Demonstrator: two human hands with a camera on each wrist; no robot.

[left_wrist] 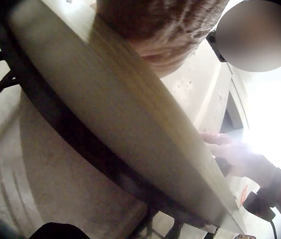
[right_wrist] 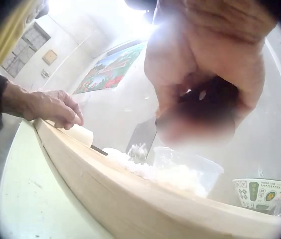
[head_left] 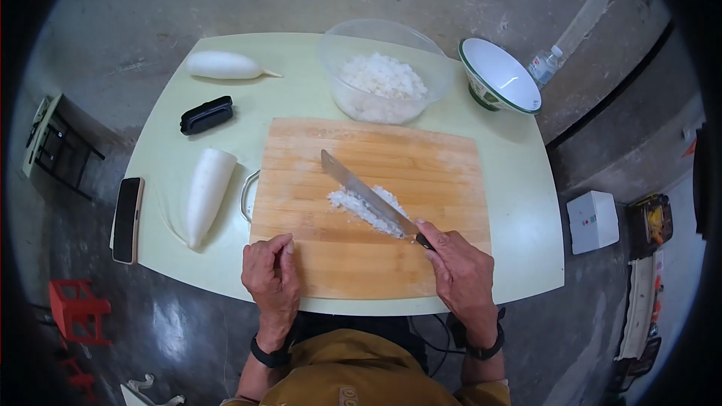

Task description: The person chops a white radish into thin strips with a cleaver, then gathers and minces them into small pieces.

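Note:
My right hand (head_left: 462, 267) grips the black handle of a kitchen knife (head_left: 355, 183), its broad blade pointing away to the far left. Under and beside the blade lies a small heap of finely chopped white bits (head_left: 350, 201) on a wooden cutting board (head_left: 436, 180). In the right wrist view, white bits cling to the blade (right_wrist: 143, 138). My left hand (head_left: 272, 274) rests at the board's near left corner, fingers loosely curled and holding nothing. Behind the board stands a clear plastic bowl (head_left: 342, 101) with chopped white pieces (head_left: 383, 79) in it.
One white radish (head_left: 210, 192) lies left of the board, another (head_left: 226, 65) at the back left. Near them are a black case (head_left: 207, 115) and a phone (head_left: 128, 219) at the table's edge. A green-rimmed bowl (head_left: 500, 71) and a plastic bottle (head_left: 545, 65) are at the back right.

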